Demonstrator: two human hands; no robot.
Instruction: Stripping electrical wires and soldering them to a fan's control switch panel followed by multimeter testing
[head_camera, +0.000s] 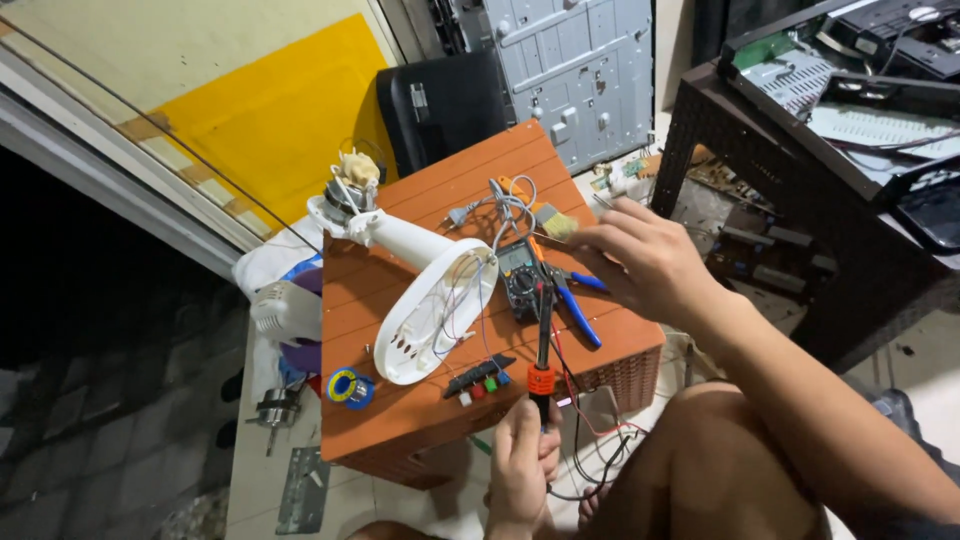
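Glossy white plastic fan base (432, 300) lies on a ribbed matt orange plastic stool (420, 410).

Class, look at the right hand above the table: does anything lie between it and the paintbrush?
Nothing visible does. The right hand hovers just right of the paintbrush, fingers at its bristles; the blue-handled pliers lie below.

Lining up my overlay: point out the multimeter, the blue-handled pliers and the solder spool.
multimeter (518, 275): head view, on its dial face.
blue-handled pliers (578, 318): head view, on one blue handle.
solder spool (345, 386): head view, on its blue rim.
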